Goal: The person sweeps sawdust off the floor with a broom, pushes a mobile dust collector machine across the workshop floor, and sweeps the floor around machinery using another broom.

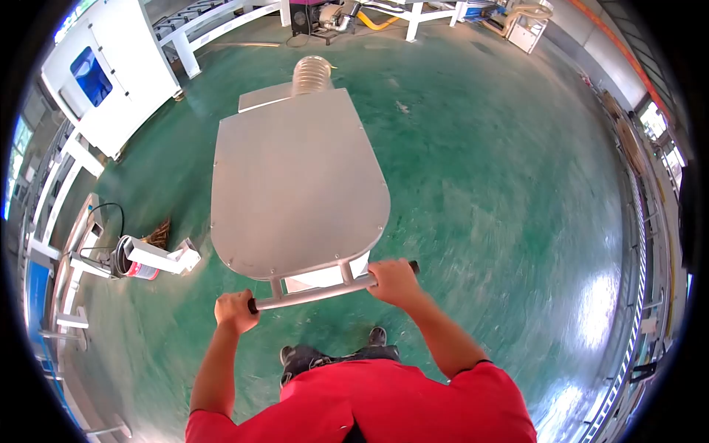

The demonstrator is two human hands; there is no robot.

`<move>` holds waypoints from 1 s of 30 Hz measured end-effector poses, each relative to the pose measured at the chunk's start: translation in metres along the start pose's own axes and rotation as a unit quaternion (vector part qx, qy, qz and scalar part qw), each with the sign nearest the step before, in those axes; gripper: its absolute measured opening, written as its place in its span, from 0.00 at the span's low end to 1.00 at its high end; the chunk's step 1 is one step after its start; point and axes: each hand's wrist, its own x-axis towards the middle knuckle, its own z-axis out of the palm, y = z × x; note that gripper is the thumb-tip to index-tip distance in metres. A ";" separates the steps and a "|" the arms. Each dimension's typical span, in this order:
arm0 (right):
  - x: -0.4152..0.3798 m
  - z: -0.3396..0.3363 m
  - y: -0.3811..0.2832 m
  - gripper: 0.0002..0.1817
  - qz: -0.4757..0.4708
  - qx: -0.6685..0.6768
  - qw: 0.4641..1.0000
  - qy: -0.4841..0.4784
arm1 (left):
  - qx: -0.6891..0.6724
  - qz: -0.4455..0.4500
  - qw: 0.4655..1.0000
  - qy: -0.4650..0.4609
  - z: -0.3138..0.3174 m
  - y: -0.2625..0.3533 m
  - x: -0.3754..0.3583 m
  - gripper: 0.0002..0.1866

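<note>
In the head view a large grey metal machine housing (pixel 299 184) stands in front of me, flat on top with a rounded near end. A curved push handle (pixel 314 295) sticks out from its near side on two short posts. My left hand (pixel 235 311) is closed around the handle's left end, by a black end cap. Farther along, toward the right end, my right hand (pixel 394 282) grips the same bar. A ribbed, see-through hose (pixel 312 75) rises at the housing's far end. Beneath the handle a white part (pixel 329 276) shows partly.
A white cabinet (pixel 111 74) with a blue window stands at the far left. Left of the housing are a bucket (pixel 136 260) and a white bracket (pixel 166 258). White machine frames (pixel 229 29) line the back. Green floor (pixel 502 192) extends to the right.
</note>
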 end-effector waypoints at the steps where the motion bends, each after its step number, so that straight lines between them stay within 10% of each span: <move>1: -0.008 0.001 -0.015 0.10 0.005 0.018 1.000 -0.026 | 0.001 0.014 1.000 -0.001 0.002 -0.019 -0.009 0.08; 5: -0.029 0.017 -0.103 0.14 0.128 -0.053 0.982 -0.127 | -0.028 0.117 0.992 0.043 0.022 -0.101 -0.019 0.08; 18: 0.014 0.128 -0.361 0.13 0.278 -0.045 0.959 0.042 | -0.020 0.221 0.975 -0.008 -0.018 -0.334 0.068 0.06; 30: 0.181 0.147 -0.447 0.10 0.365 -0.008 0.919 0.146 | -0.033 0.350 0.936 0.000 -0.049 -0.436 0.265 0.06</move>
